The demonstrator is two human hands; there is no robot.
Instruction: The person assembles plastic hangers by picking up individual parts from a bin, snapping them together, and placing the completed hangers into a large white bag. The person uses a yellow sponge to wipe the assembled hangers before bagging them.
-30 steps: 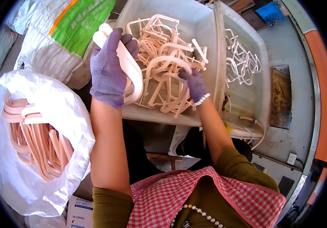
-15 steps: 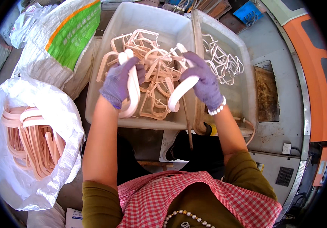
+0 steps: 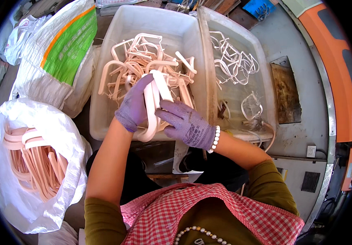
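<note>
In front of my body I hold a small stack of pale pink, hook-shaped plastic strips (image 3: 152,108) above the near edge of a white tub (image 3: 104,118). My left hand (image 3: 133,105), in a purple-grey glove, is closed round the stack from the left. The right hand (image 3: 188,127), gloved alike, has its fingers closed on the strips from the other side, at the lower end of the strip on top. Partly hidden behind my hands, a tangled heap of moulded pink plastic pieces (image 3: 137,61) lies in the tub.
A second tub (image 3: 251,36) at the right holds thin whitish plastic scraps (image 3: 237,65). At the left, an open white bag (image 3: 75,147) contains many stacked pink strips (image 3: 41,163). Behind it stands a woven sack (image 3: 41,81). Orange machinery (image 3: 323,53) borders the far right.
My right hand has come left and nearer, bringing its strip against those in my left hand. The left hand has shifted slightly nearer. The view has shifted a little.
</note>
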